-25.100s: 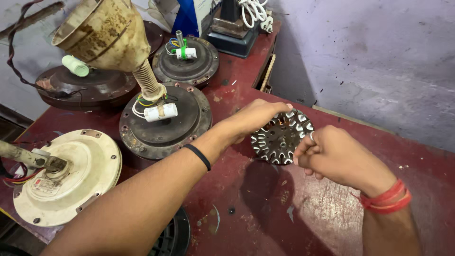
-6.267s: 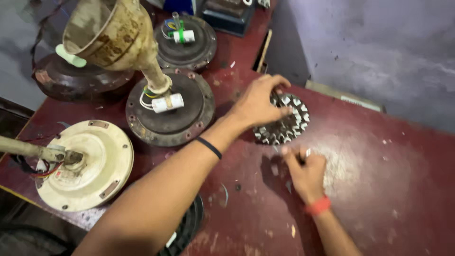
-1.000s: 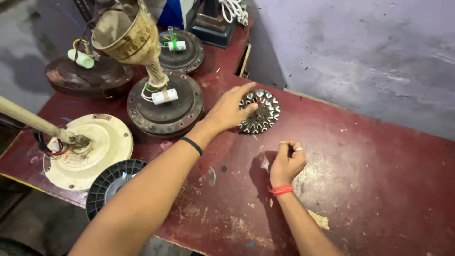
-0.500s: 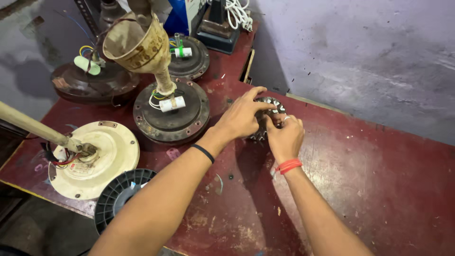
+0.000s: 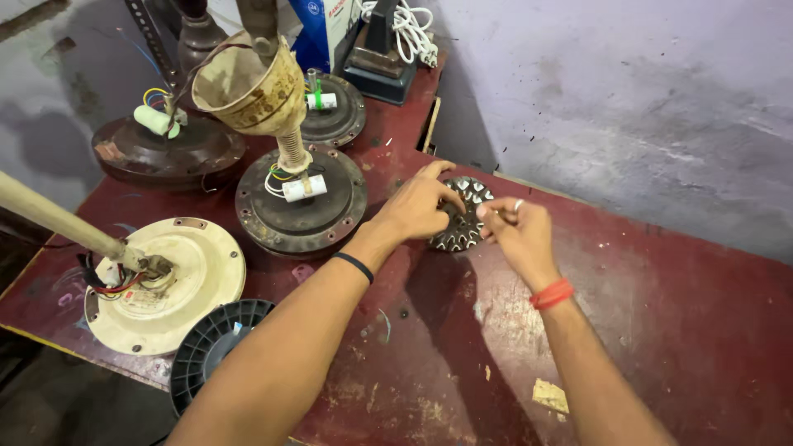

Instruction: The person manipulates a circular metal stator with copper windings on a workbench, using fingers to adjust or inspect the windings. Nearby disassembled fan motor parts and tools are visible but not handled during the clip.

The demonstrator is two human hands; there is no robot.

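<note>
Blue-and-white printed carton (image 5: 330, 29) at the bench's far edge. Toothed round metal stator core (image 5: 462, 216) under left hand (image 5: 417, 206), fingers spread; right hand (image 5: 516, 231) pinches its rim.

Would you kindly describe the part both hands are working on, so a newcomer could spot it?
On the dark red table, right of the round fan motors, the left hand and right hand meet on a toothed metal ring. Its shiny slotted rim sets it apart from the smooth motor housings.
</note>
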